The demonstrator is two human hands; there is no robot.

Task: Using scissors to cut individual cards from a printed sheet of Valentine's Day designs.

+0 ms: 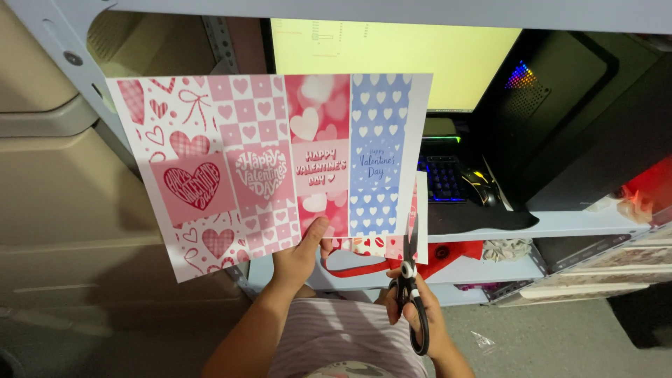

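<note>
— Item, left hand: pinching the bottom edge of a printed sheet, thumb lying on the front, fingers hidden behind; holding it upright, spreading up and leftward from the grip.
— Sheet detail?
— Showing four heart-patterned strips: three pink and red, one blue nearest the right hand.
— Item, right hand?
— Closing around the handles of black scissors, blades pointing upward, running along the sheet's right margin just beside the blue strip.
— Beyond the grip?
— Glowing monitor, lit keyboard, dark computer case, all sitting on grey shelving.
</note>
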